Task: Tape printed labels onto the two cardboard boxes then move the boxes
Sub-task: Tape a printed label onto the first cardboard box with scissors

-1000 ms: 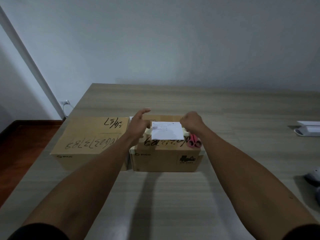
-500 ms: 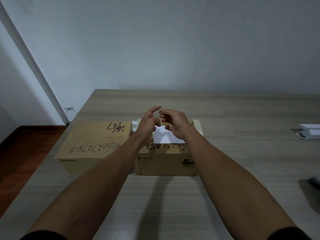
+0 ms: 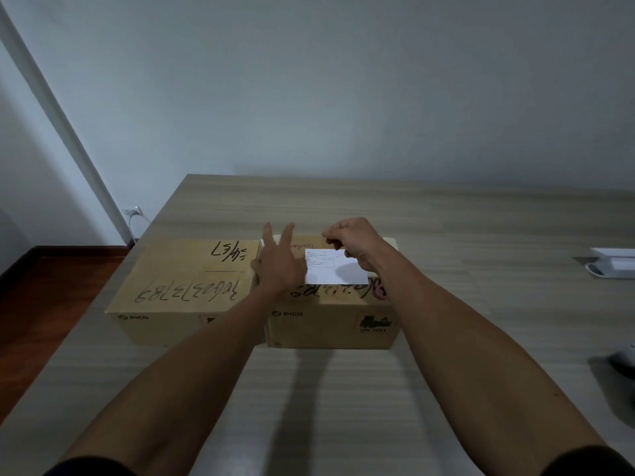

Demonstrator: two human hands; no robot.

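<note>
- Two cardboard boxes sit side by side on the worktop point(image 3: 343, 407): left box point(image 3: 185, 286) and right box point(image 3: 330, 321), each printed "PICO" on its near face, with handwritten marker scrawl on top.
- One white printed label point(image 3: 338, 274) lies on the right box's top.
- Left hand point(image 3: 280, 266) is released, fingers straight, at the label's left edge.
- Right hand point(image 3: 354, 243) is clenched above the label's far edge; whether it pinches anything, I cannot tell.

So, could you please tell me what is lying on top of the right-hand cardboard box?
A white printed label lies on the right-hand box, under both hands. Red scissor handles peek out; the right forearm covers the rest.
</note>
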